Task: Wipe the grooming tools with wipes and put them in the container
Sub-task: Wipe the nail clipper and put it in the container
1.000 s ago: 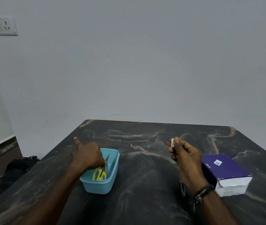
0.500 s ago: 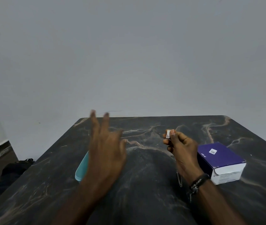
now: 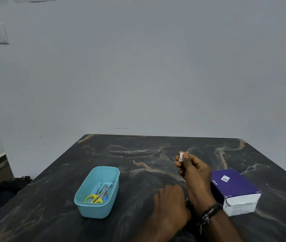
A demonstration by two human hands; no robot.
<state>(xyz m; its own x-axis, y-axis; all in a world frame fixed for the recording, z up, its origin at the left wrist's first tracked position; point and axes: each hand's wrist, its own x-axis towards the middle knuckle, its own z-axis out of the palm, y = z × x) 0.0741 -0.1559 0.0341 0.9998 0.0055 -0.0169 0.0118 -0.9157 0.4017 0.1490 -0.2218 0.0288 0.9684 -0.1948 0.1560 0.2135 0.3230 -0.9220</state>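
Both hands are sitting over the right half of the desk [image 3: 138, 149], which has a dark marble-look top with pale veins. Right hand [image 3: 193, 169] is raised a bit off the surface, fingers curled in, and it's pinching a small white folded wipe [image 3: 181, 157] between thumb and fingertips, with the wipe poking out at the top of the fist. A dark beaded bracelet [image 3: 208, 211] is wrapping that wrist. Left hand [image 3: 171, 205] is reaching across, low to the desk, tucked right in under the right wrist so the two are touching or nearly so; its fingers are hidden behind the right hand, so I honestly can't tell whether it's open or gripping anything. Something small and metallic is glinting in the gap between them, too tiny to identify.

Over on the left, well apart from the hands, the light blue plastic container [image 3: 103, 172] is sitting on the desk. Inside it, yellow-handled scissors [image 3: 94, 198] are lying at the near end alongside a couple of slim metal tools [image 3: 102, 188] and a bit of blue handle.

Just to the right of the right hand, a purple and white cardboard box [image 3: 234, 187] is lying flat, with a small white label on its lid
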